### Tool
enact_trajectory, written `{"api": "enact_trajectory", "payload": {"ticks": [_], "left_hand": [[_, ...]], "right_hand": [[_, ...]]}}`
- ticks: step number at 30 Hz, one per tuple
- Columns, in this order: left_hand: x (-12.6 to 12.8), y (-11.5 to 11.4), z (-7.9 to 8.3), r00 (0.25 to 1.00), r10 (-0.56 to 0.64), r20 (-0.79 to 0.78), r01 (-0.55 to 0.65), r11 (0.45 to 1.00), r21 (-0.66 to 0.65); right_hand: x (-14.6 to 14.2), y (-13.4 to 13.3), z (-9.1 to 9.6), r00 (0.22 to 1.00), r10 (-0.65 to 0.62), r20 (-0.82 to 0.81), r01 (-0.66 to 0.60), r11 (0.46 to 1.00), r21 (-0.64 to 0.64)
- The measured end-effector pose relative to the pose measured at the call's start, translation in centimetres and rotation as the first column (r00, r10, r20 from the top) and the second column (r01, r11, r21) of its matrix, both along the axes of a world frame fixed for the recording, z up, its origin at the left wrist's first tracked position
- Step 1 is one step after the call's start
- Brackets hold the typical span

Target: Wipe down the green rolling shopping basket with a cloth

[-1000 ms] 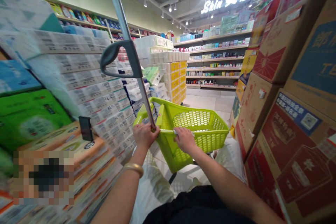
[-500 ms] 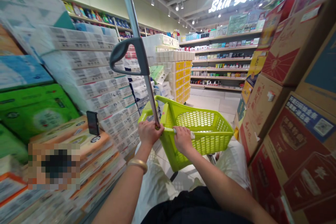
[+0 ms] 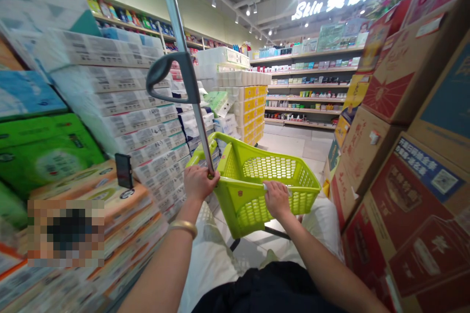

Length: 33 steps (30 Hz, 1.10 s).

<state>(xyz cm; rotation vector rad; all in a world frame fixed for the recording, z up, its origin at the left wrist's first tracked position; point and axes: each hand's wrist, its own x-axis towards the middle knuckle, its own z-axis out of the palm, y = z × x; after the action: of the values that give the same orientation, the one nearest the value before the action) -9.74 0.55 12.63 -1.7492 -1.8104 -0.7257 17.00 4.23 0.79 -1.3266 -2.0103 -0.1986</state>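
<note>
A lime green plastic shopping basket stands low in front of me in a shop aisle. My left hand is closed around the foot of its long metal pull handle, which rises steeply past a grey grip loop. My right hand is closed on the near rim of the basket, over something white that I cannot name. A gold bangle sits on my left wrist. The basket looks empty inside.
Stacked tissue and paper packs wall the left side. Brown and red cartons are piled high on the right. Yellow and white packs stand ahead, with stocked shelves behind. Pale floor tiles run between.
My right hand has slid to the right along the basket's near rim. The basket has turned slightly, and the handle has shifted a little left in view.
</note>
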Motion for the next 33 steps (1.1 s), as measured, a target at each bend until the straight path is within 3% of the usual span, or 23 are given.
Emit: {"api": "enact_trajectory", "payload": {"ticks": [2, 5, 8, 12, 18, 21, 27, 30, 33], "left_hand": [[0.1, -0.1, -0.2, 0.999, 0.013, 0.041, -0.015, 0.999, 0.050], [1.3, -0.7, -1.2, 0.989, 0.035, 0.143, -0.072, 0.963, 0.261], [3.4, -1.6, -2.6, 0.993, -0.065, 0.096, 0.028, 0.936, 0.351], [5.9, -2.0, -4.2, 0.971, -0.223, -0.088, 0.234, 0.961, 0.147], [6.9, -1.8, -4.7, 0.982, -0.143, -0.125, 0.125, 0.982, -0.142], [7.0, -1.9, -4.5, 0.982, -0.121, -0.146, 0.096, 0.982, -0.163], [7.1, -2.0, -4.6, 0.979, -0.137, -0.148, 0.114, 0.981, -0.156], [6.9, -2.1, -4.6, 0.977, -0.147, -0.155, 0.124, 0.981, -0.146], [6.9, -2.3, -4.6, 0.976, -0.144, -0.163, 0.123, 0.983, -0.137]], "right_hand": [[-0.5, -0.1, 0.0, 0.999, -0.037, -0.028, 0.037, 0.999, -0.002], [-1.4, -0.3, 0.0, 0.996, -0.063, -0.061, 0.063, 0.998, 0.002], [-1.7, -0.6, 0.0, 0.997, -0.043, -0.071, 0.045, 0.999, 0.021], [-1.7, -1.1, -0.1, 0.994, -0.050, -0.096, 0.052, 0.998, 0.020], [-2.1, -1.6, 0.1, 0.993, -0.036, -0.115, 0.035, 0.999, -0.008], [-4.0, -1.9, 1.1, 0.990, -0.040, -0.133, 0.031, 0.997, -0.074], [-8.8, -2.4, 3.8, 0.986, 0.130, -0.102, -0.142, 0.982, -0.125], [-7.6, -2.2, 3.4, 0.977, 0.208, -0.044, -0.211, 0.974, -0.081], [-4.4, -1.8, 1.8, 0.978, 0.208, -0.008, -0.208, 0.978, -0.012]]}}
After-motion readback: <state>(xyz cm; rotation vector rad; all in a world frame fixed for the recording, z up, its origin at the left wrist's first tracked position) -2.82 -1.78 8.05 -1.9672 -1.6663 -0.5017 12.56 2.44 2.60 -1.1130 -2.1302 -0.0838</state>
